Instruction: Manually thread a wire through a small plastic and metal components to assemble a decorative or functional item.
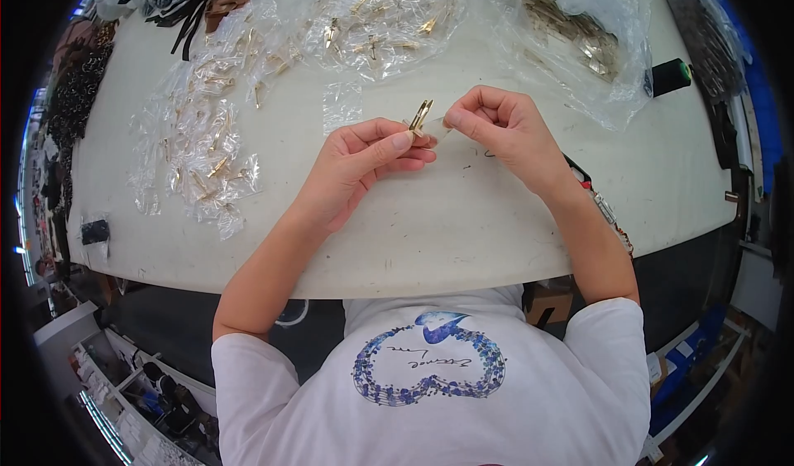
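Note:
Over the middle of the table, my left hand [364, 156] pinches a narrow gold metal clip [422, 116] between thumb and fingers, its long prongs pointing up and away. Just to its right, my right hand [509, 131] has thumb and forefinger pressed together. A thin, see-through piece of plastic [443, 132] spans the small gap between the two hands, and my right fingertips hold its end. What the piece is exactly is too small to tell. Beyond my hands lies a pile of gold clips in clear plastic sleeves [380, 32].
More bagged gold clips [207, 156] spread over the table's left side. A clear bag of flat metallic pieces [575, 32] lies at the far right, beside a dark thread spool [668, 77]. Dark strips [198, 11] lie far left. A tool with a chain [602, 205] rests by my right forearm.

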`<action>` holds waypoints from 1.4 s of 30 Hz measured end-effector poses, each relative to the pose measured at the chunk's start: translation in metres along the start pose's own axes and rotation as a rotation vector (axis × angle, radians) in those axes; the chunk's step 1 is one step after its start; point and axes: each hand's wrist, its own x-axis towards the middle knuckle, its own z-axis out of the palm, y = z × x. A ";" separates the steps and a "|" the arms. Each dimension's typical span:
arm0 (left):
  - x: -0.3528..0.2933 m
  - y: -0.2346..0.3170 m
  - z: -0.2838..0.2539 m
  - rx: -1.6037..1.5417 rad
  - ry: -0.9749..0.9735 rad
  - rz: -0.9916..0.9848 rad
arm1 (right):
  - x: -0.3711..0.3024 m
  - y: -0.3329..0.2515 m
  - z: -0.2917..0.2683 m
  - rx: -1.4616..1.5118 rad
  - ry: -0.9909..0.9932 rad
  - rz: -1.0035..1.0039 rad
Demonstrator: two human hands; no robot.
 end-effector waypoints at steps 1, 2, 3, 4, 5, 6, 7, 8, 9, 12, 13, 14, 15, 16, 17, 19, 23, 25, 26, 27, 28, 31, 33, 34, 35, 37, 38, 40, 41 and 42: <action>0.000 0.000 0.000 -0.027 0.001 -0.018 | 0.001 0.002 0.000 0.018 0.001 -0.005; 0.001 -0.001 -0.001 -0.029 -0.001 -0.023 | 0.001 0.003 -0.001 0.019 0.003 0.000; 0.001 -0.003 -0.003 -0.033 0.029 -0.030 | 0.001 0.003 0.000 0.035 0.007 0.031; 0.001 -0.005 -0.004 -0.037 0.059 -0.037 | 0.000 0.002 0.000 0.052 0.012 0.062; 0.001 -0.005 -0.004 -0.039 0.060 -0.040 | 0.000 0.002 -0.001 0.052 0.010 0.066; 0.001 -0.004 -0.004 -0.035 0.061 -0.044 | 0.000 0.002 -0.001 0.042 0.009 0.077; 0.000 -0.004 -0.003 -0.030 0.062 -0.048 | -0.001 0.002 -0.001 0.032 0.007 0.088; 0.000 -0.004 -0.002 -0.030 0.063 -0.051 | -0.001 0.002 -0.001 0.034 0.006 0.091; 0.000 -0.004 0.000 0.001 0.072 -0.038 | -0.002 0.001 -0.001 0.019 0.011 0.092; 0.000 -0.005 0.000 0.029 0.072 -0.029 | -0.001 0.001 -0.001 0.019 0.018 0.088; 0.000 -0.005 0.000 0.025 0.062 -0.030 | -0.001 0.001 -0.001 0.033 0.023 0.081; -0.001 -0.006 0.000 0.026 0.063 -0.030 | -0.001 0.002 0.000 0.034 0.022 0.081; -0.001 -0.006 0.001 0.077 0.050 -0.018 | -0.002 0.002 0.001 0.045 0.029 0.077; -0.001 -0.006 0.001 0.129 0.037 -0.006 | -0.002 0.002 0.001 0.055 0.036 0.072; -0.001 -0.006 0.001 0.128 0.037 -0.006 | -0.002 0.004 0.001 0.055 0.035 0.073; -0.002 -0.004 0.000 0.036 0.036 -0.034 | -0.003 0.008 0.001 0.028 0.025 -0.009; 0.002 0.000 -0.009 -0.217 0.060 -0.083 | -0.007 0.002 0.002 -0.089 0.032 -0.131; 0.002 0.003 -0.012 -0.367 -0.046 -0.146 | -0.010 -0.001 0.001 -0.213 0.008 -0.247; 0.001 0.002 -0.011 -0.366 -0.046 -0.144 | -0.010 0.001 0.002 -0.214 0.007 -0.249; 0.000 0.001 -0.011 -0.299 -0.054 -0.174 | -0.008 0.004 0.004 -0.224 0.004 -0.324; 0.000 0.001 -0.011 -0.231 -0.062 -0.203 | -0.008 0.007 0.005 -0.233 0.001 -0.400; 0.000 -0.007 -0.018 -0.225 -0.117 -0.152 | -0.011 0.002 0.006 -0.370 0.016 -0.343; 0.000 -0.005 -0.015 -0.166 -0.087 -0.113 | -0.013 -0.004 0.012 -0.344 0.056 -0.288; -0.001 -0.005 -0.013 -0.107 -0.057 -0.074 | -0.013 -0.005 0.014 -0.317 0.096 -0.232; -0.001 -0.004 -0.010 -0.106 -0.057 -0.075 | -0.013 -0.005 0.014 -0.316 0.096 -0.232; -0.003 -0.004 -0.004 0.052 0.018 -0.009 | -0.011 -0.004 0.015 -0.041 0.131 -0.085; -0.003 -0.005 -0.004 0.051 0.018 -0.009 | -0.010 -0.001 0.013 -0.041 0.132 -0.085; -0.002 -0.008 -0.005 0.121 0.003 0.024 | -0.009 0.006 0.011 -0.021 -0.027 0.011; -0.002 -0.008 -0.004 0.121 0.002 0.022 | -0.008 0.007 0.011 -0.019 -0.025 0.013; -0.002 -0.007 -0.004 0.128 0.010 0.020 | -0.007 0.008 0.012 0.000 -0.064 0.023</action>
